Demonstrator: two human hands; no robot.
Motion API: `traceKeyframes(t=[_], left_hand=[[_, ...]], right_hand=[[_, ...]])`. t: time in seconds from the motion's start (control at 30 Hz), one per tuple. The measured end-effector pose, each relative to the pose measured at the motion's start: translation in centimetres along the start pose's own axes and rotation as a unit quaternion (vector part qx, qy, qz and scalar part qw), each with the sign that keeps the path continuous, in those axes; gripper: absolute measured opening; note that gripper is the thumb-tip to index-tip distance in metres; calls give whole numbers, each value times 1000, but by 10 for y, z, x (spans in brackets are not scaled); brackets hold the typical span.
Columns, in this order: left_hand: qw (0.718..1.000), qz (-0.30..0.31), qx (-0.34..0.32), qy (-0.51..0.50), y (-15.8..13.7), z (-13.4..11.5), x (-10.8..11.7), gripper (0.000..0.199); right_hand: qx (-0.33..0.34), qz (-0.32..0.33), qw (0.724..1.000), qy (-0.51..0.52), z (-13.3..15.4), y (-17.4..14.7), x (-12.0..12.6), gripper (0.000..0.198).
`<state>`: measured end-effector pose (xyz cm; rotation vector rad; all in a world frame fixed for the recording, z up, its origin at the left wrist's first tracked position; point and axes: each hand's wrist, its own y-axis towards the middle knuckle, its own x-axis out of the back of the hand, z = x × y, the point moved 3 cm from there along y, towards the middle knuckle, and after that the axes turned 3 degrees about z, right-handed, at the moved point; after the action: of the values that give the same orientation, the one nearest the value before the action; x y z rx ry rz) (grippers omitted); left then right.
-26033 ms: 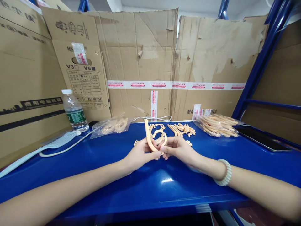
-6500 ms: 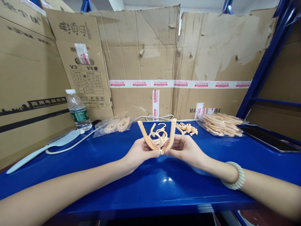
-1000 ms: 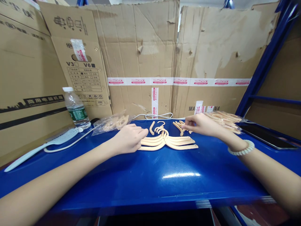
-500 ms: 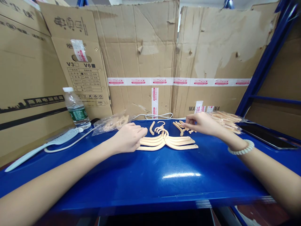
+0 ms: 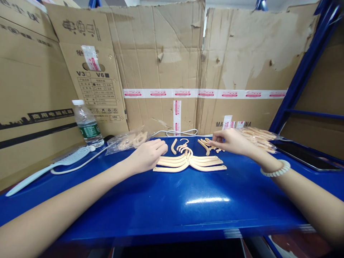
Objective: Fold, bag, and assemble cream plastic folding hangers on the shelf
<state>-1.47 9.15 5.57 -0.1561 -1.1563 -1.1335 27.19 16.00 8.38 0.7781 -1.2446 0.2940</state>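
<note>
Several beige clothes hangers [image 5: 205, 167] lie nested one behind another on the blue table, hooks pointing away from me. At their left ends is my left hand [image 5: 147, 154], its fingers curled together; what is in them, if anything, is hidden. Behind the hangers lie a loose curved hanger arm [image 5: 174, 146] and a separate hook piece [image 5: 184, 141]. My right hand [image 5: 228, 141] is bent in a pinch over a small group of loose hanger parts [image 5: 204, 146] at the back right. Its fingertips are among these parts, and I cannot see whether one is gripped.
A clear bag of hanger parts [image 5: 129, 139] lies at left, another bag [image 5: 259, 137] at right. Also on the table [image 5: 150, 208] are a water bottle [image 5: 88, 123], a pale hairbrush [image 5: 71, 156], a white cable [image 5: 176, 133] and a dark phone or tablet [image 5: 306, 154]. Cardboard [image 5: 161, 68] walls the back.
My left hand has shifted slightly back from the hangers, uncovering the left end of the nearest one. My right hand stays over the loose parts.
</note>
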Motion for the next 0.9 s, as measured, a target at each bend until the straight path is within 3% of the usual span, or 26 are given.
traceKeyframes(t=[0.9], left_hand=[[997, -42, 4, -60, -2, 5, 0, 31]], right_hand=[[-7, 21, 1000, 7, -1, 5, -11, 39]])
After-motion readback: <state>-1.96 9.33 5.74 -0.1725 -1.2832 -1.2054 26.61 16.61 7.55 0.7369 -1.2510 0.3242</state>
